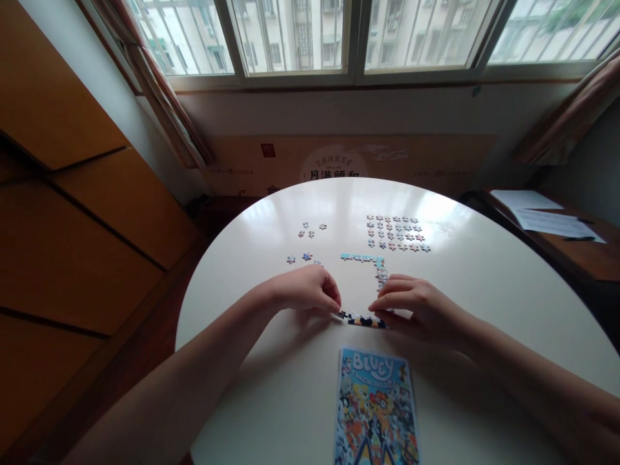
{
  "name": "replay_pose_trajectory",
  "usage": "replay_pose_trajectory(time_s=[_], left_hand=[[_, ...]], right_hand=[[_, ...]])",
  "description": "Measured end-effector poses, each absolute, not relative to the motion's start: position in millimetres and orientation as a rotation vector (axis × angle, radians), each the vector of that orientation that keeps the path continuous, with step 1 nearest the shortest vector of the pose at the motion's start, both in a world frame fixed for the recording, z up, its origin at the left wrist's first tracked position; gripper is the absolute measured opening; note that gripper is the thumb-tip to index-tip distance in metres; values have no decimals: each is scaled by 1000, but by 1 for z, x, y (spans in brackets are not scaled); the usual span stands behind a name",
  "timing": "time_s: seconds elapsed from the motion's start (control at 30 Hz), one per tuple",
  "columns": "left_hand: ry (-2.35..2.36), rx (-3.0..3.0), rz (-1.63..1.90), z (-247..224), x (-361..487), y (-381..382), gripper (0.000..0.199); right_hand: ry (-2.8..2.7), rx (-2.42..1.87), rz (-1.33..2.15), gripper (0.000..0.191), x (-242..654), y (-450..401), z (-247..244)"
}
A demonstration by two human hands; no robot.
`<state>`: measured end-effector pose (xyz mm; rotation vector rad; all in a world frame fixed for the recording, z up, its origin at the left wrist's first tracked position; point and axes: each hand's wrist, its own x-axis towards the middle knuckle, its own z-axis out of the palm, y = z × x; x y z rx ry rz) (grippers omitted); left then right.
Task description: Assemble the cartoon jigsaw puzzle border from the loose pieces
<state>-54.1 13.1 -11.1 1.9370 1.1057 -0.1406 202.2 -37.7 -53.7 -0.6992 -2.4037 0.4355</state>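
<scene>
Left of the left grip (310, 289), an orange-brown wooden cabinet (53, 239) stands beyond the white bench (271, 387). Well past the grip, a tan panel (285, 155) printed "ZANKEE" lies below barred windows (295, 35), with a pinkish curtain (157, 90) to the left. Right of the right grip (411, 300), papers (557, 223) rest on a brown side table (598, 255).

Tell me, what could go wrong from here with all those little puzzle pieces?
The right hand is over the end of the bottom strip, so a slip might push it askew. It is also close to the joined side column, which it could bump. The left hand is right by some loose pieces, and might brush them out of place.
</scene>
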Motion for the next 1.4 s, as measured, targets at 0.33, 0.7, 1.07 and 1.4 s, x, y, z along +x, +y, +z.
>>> replay_pose_trajectory(time_s=[0.33,0.7,1.07,1.4], left_hand=[[1132,1815,-11,-14,-53,9,20],[951,1762,-6,-29,-52,14,18],[909,1775,-35,-28,-53,12,17],[953,1749,-41,-16,-49,4,14]], right_hand=[[-2445,-606,401,12,206,-40,-56],[-2456,-570,236,16,199,-45,-52],[-2476,-569,253,16,199,-42,-57],[-2465,-576,272,18,197,-43,-57]])
